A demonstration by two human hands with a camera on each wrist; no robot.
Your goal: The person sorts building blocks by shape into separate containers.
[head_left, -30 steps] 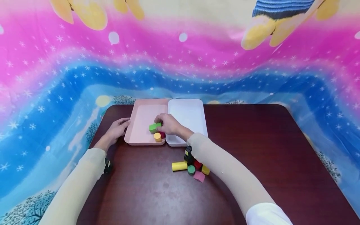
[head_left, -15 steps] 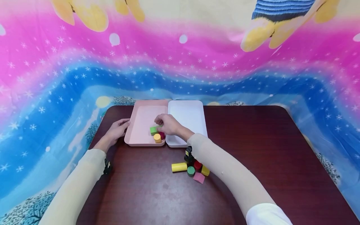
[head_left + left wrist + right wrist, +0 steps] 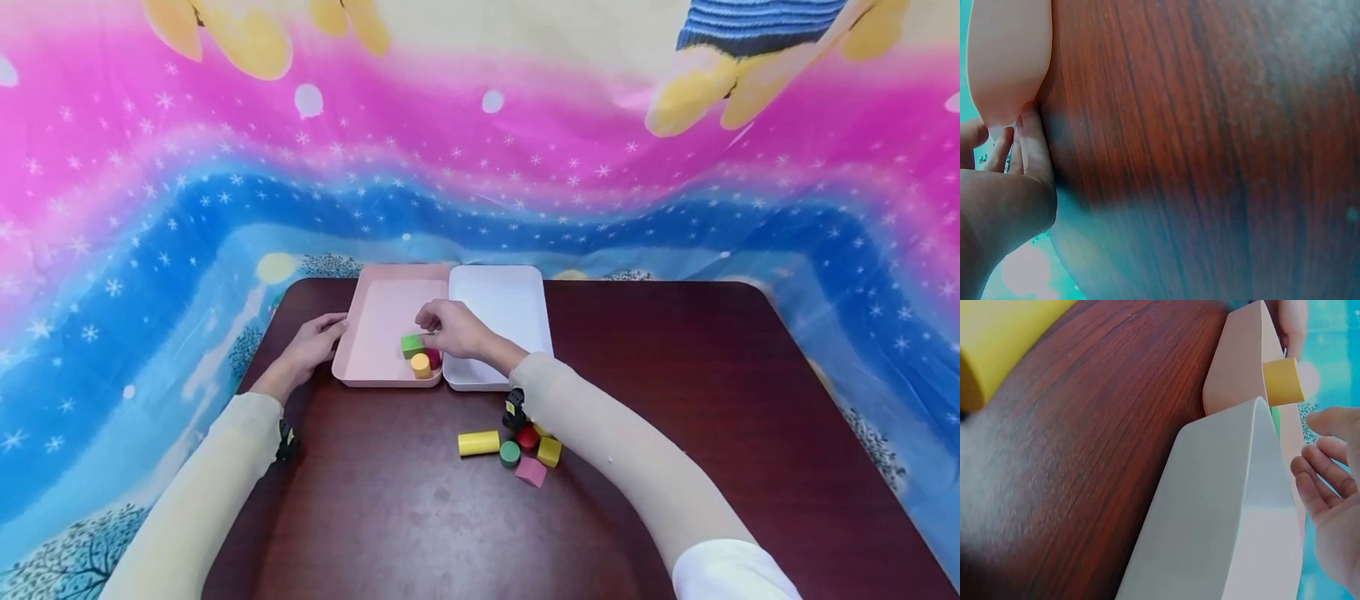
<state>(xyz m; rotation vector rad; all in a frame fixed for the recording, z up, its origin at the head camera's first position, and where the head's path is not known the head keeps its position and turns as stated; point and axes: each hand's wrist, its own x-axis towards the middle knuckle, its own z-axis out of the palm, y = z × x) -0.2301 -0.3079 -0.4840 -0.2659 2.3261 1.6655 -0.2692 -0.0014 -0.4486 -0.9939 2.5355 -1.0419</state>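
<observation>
My left hand (image 3: 311,342) is at the left side of the pink tray (image 3: 375,317). In the left wrist view, its fingers (image 3: 1036,147) hold the tray's edge. Over the tray's right part hovers my right hand (image 3: 459,332). Thumb and fingers stand apart in the right wrist view, with nothing between them. Just below that hand, a green block (image 3: 411,347) lies in the pink tray. Beside it are a yellow cylinder (image 3: 421,365) and a red block (image 3: 434,358), the latter partly hidden.
A white tray (image 3: 498,287) adjoins the pink one on its right. In front of it lie a long yellow cylinder (image 3: 478,443), a green cylinder (image 3: 509,453), a red block (image 3: 528,437), a yellow block (image 3: 549,452) and a pink block (image 3: 531,472). My right forearm passes above several.
My right hand has let go of the green block, which now rests in the pink tray. The hand has shifted slightly right. My left hand has stayed at the tray.
</observation>
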